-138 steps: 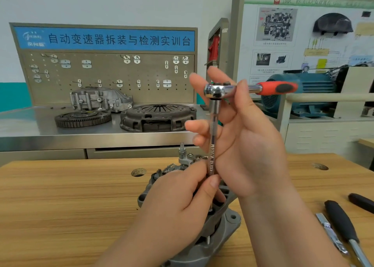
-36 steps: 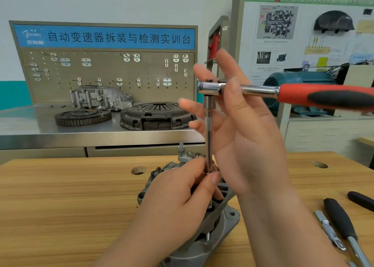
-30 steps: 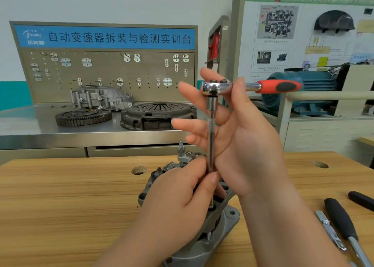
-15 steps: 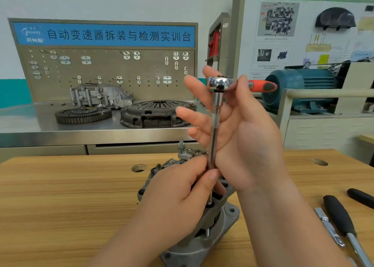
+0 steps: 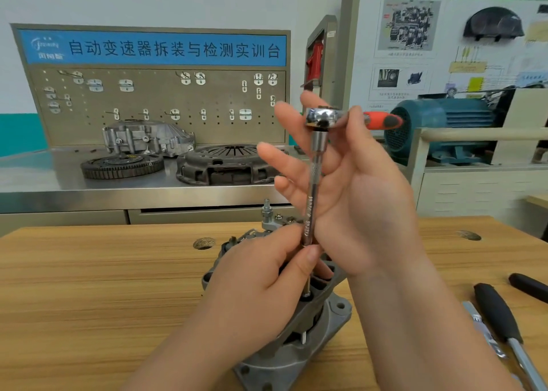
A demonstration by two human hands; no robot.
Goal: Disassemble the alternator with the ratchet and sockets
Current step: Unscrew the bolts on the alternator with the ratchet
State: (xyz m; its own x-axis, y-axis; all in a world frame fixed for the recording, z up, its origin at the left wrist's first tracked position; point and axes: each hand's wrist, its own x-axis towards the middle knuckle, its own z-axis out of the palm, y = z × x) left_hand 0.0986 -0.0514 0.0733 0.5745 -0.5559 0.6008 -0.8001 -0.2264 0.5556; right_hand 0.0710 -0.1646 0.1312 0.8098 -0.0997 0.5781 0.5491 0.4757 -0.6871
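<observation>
Alternator (image 5: 299,349) stands endwise on the counter (image 5: 89,286); the extension (image 5: 311,200) stands nearly upright in it, the ratchet (image 5: 321,119) handle pointing right. Left hand (image 5: 261,281) fingers pinch the extension, right hand (image 5: 364,203) fingers grip the ratchet.

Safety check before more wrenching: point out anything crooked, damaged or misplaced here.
Nothing stands out. The ratchet and extension run down into the alternator; the left hand pinches the extension, the right hand holds the ratchet.

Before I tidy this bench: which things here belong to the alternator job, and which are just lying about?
In use: alternator; ratchet in right hand; extension pinched by left hand.
Lying about: screwdriver, flywheel, clutch cover, housing, motor.
</observation>
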